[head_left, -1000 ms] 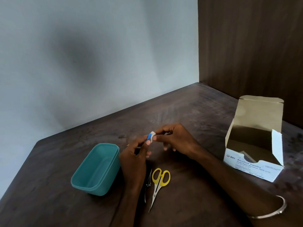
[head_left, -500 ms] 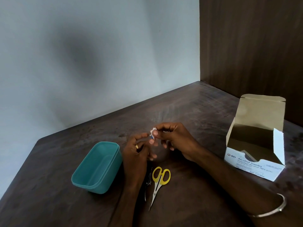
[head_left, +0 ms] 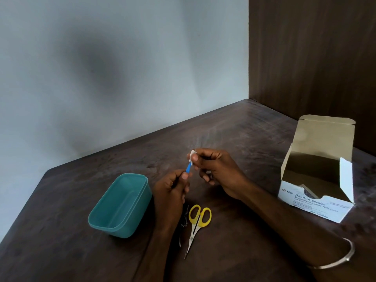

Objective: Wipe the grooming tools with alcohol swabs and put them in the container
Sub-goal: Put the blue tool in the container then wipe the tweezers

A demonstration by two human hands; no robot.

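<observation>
Places given relative to the tub, the teal container on the table.

Nearest, right of the tub: scissors, yellow loops, thin steel blades pointing toward the viewer. Judged light and stiff with sharp tips; best taken by the loops or the pivot, not the blades. Just beside them, on the tub side, a dark slim tool, partly hidden by the left forearm; kind unclear.

Above these, right of the tub's far end: left hand, fingers curled, pinching the lower end of a slim blue tool held off the table. Right hand just beyond it, thumb and fingertips closed on a white swab wrapped around the tool's upper end. Tool judged very light, rigid, narrow, likely slick once wet with alcohol; a firm pinch low on the blue shaft seems right. Swab soft, damp, easily bunched.

Tub looks empty: no tool stored yet.

Farthest, well right of the tub: swab box, flap open.
</observation>
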